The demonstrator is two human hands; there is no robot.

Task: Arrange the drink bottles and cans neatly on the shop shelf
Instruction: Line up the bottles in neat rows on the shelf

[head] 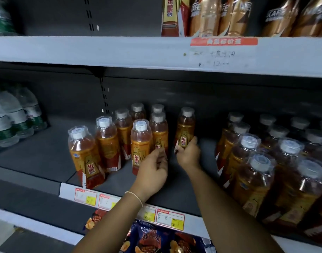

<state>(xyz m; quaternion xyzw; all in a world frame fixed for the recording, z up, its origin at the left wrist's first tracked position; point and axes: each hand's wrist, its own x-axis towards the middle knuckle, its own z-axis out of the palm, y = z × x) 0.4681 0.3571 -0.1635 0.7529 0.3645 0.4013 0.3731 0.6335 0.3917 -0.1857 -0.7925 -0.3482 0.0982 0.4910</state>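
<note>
Several amber drink bottles with orange-and-red labels stand in rows on the dark middle shelf. My right hand grips the lower part of a lone upright bottle set apart to the right of the rows. My left hand holds the base of the front bottle of the second row, fingers curled at its right side. The nearest bottle of the left row stands by the shelf's front edge.
A dense block of the same bottles fills the shelf's right side. Water bottles stand at far left. The shelf above carries brown coffee bottles. Price tags line the front edge; snack bags lie below.
</note>
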